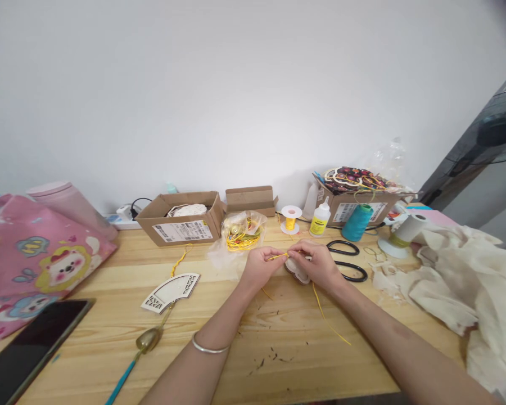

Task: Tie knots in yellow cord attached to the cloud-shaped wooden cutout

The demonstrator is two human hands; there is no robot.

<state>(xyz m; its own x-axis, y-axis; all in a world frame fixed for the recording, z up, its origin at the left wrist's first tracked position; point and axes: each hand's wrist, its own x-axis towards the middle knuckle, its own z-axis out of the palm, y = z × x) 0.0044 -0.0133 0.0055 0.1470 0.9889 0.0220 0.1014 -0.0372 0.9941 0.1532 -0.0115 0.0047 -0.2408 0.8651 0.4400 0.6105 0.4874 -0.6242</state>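
Left hand (pixel 265 264): thumb and forefinger pinched narrow on a yellow cord (pixel 278 257). Right hand (pixel 316 260): fingertips closed on the same cord, just beside the left. A scalloped wooden plaque (pixel 297 270) sits below the right fingers, partly covered by them; whether it touches the wooden table (pixel 287 360) cannot be told. One cord end trails toward the near right. Two black loop handles (pixel 365 274) lie right of the right hand (whatever they belong to is hidden).

Far side, left to right: a labelled cardboard box (pixel 182 232), a clear plastic bag (pixel 242 233) containing yellow cords, a spool of yellow cord (pixel 291 220), a yellow-labelled squeeze bottle (pixel 319 221) standing upright, and a teal thread cone (pixel 357 223). To the left lies a fan-shaped wooden pendant (pixel 168 292); at the near left, a smartphone (pixel 34 349). Crumpled cream cloth (pixel 459 281) occupies the right.
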